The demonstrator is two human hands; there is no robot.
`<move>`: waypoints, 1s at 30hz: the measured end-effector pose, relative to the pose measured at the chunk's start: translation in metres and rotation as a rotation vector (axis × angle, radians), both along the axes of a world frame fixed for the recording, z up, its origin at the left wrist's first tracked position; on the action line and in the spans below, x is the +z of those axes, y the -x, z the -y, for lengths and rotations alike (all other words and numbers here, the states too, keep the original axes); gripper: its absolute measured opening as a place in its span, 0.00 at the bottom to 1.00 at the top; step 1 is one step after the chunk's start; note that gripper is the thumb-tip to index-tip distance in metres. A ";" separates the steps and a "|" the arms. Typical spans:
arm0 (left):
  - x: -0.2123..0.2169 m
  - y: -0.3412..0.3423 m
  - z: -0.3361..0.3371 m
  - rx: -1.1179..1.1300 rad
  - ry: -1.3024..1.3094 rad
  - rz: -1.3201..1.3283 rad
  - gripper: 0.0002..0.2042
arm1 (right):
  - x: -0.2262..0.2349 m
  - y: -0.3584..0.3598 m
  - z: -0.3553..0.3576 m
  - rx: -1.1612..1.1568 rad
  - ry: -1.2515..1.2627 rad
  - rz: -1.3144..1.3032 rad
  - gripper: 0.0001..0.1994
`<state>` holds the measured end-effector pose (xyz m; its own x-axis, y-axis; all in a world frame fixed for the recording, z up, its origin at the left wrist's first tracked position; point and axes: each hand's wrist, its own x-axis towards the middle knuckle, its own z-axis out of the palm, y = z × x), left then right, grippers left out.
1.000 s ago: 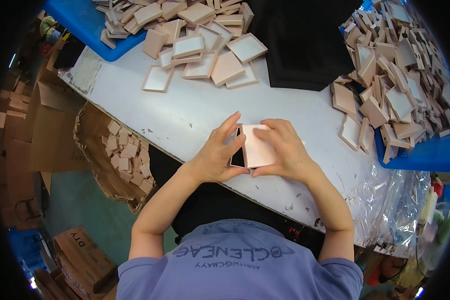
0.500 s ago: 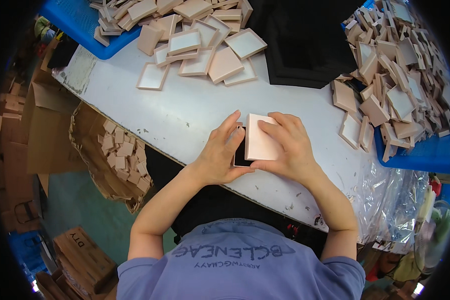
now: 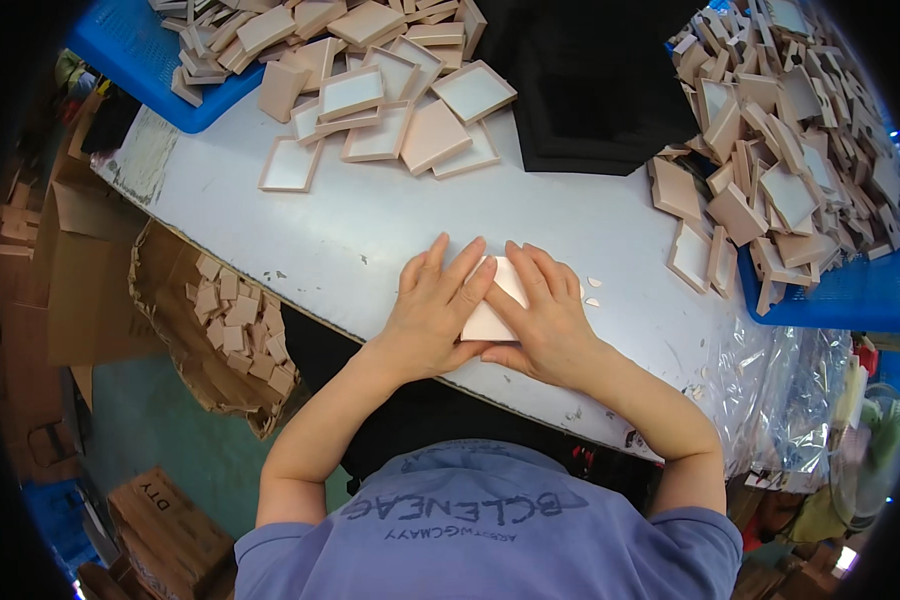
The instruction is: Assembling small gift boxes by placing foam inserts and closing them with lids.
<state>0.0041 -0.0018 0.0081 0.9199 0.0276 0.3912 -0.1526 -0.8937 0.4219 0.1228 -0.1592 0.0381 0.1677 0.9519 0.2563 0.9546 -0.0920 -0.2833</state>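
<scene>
A small pale pink box [image 3: 486, 324] lies near the table's front edge, between my two hands. With its fingers along the left side and top edge, my left hand [image 3: 422, 312] grips the box. My right hand [image 3: 553, 322] holds it from the right, its fingers spread over the upper face and its thumb near the lower edge. Both hands cover much of the box, and its inside is hidden. Just right of my right hand, small pale half-round scraps [image 3: 593, 300] lie on the tabletop.
Loose pink box halves [image 3: 435, 135] are heaped at the back left beside a blue basket [image 3: 140, 75]. A black stack [image 3: 605, 110] stands at the back middle. More halves fill a blue basket [image 3: 840, 300] at right, near clear plastic bags [image 3: 770, 400]. A carton [image 3: 170, 350] holds finished-looking small boxes.
The pink lid, held apart from the dark-lined base earlier, now sits over it. My hands have come together around the box. Small half-round scraps now show on the table to the right.
</scene>
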 end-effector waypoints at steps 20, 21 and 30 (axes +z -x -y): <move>-0.039 0.016 -0.180 0.765 -0.134 -0.030 0.20 | 0.091 -0.211 0.008 -0.356 -0.089 0.006 0.10; -0.039 0.018 -0.178 0.751 -0.130 0.052 0.21 | 0.090 -0.210 0.007 -0.448 -0.123 -0.162 0.10; -0.001 0.004 -0.038 0.138 0.425 0.291 0.39 | 0.061 -0.106 0.006 -0.246 -0.834 0.250 0.07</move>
